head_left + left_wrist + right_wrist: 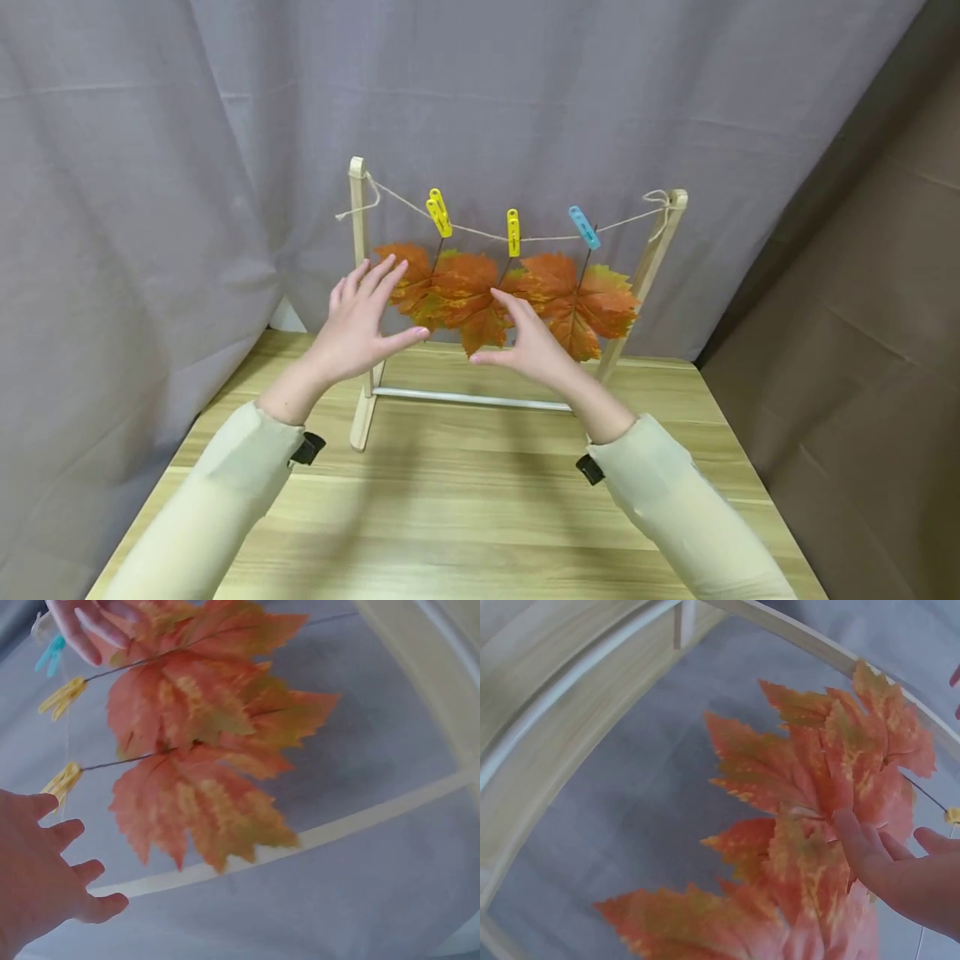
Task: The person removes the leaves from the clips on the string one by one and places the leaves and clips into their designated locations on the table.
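Note:
Three orange artificial maple leaves hang side by side: a left leaf (405, 287), a middle leaf (468, 292) and a right leaf (603, 304). Their stems meet a yellow clothespin (439, 215), a second yellow clothespin (513, 233) and a blue clothespin (583, 227) on a thin string (476, 232). My left hand (354, 327), fingers spread, is in front of the left leaf and holds nothing. With thumb and fingers apart, my right hand (534, 343) is at the middle and right leaves; in the right wrist view its fingertips overlap a leaf (810, 765), and contact is unclear.
The string is tied between a left wooden post (360, 217) and a right wooden post (660, 246). A white rod (472, 399) joins them low down. The stand is on a wood-grain table (450, 517), with a grey curtain (487, 100) behind.

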The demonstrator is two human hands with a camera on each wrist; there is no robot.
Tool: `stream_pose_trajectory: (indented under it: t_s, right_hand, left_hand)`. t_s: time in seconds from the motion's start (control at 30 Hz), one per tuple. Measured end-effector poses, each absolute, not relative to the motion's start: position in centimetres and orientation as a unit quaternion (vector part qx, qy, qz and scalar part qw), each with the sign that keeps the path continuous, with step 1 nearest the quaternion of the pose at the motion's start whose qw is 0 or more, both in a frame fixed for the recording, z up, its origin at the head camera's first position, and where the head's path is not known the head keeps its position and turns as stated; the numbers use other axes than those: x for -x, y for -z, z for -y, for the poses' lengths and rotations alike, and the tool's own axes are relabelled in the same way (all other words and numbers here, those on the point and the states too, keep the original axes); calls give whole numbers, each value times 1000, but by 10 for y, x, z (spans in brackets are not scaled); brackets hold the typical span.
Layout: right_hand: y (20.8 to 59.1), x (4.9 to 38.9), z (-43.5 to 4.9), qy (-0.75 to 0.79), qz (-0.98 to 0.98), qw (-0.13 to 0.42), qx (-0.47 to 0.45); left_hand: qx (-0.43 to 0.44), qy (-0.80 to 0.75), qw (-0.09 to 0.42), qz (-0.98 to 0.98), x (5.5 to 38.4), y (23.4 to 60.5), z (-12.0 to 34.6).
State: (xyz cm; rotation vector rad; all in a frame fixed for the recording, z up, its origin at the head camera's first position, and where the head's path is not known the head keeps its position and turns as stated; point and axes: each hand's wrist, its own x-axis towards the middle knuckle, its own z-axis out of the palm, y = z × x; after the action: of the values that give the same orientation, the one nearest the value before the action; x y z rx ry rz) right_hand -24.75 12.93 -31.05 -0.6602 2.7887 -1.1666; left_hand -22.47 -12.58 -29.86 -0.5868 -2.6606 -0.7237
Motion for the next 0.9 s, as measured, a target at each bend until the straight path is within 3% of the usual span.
stream_pose_trajectory:
  t_s: [0.33, 0.9]
  right_hand:
    - [290, 268, -106, 437, -875, 55, 201]
    - [263, 286, -69, 506, -852, 49, 127]
  left_hand:
    - [182, 344, 174, 905, 238, 263, 127]
    - [168, 468, 154, 854, 271, 234, 113]
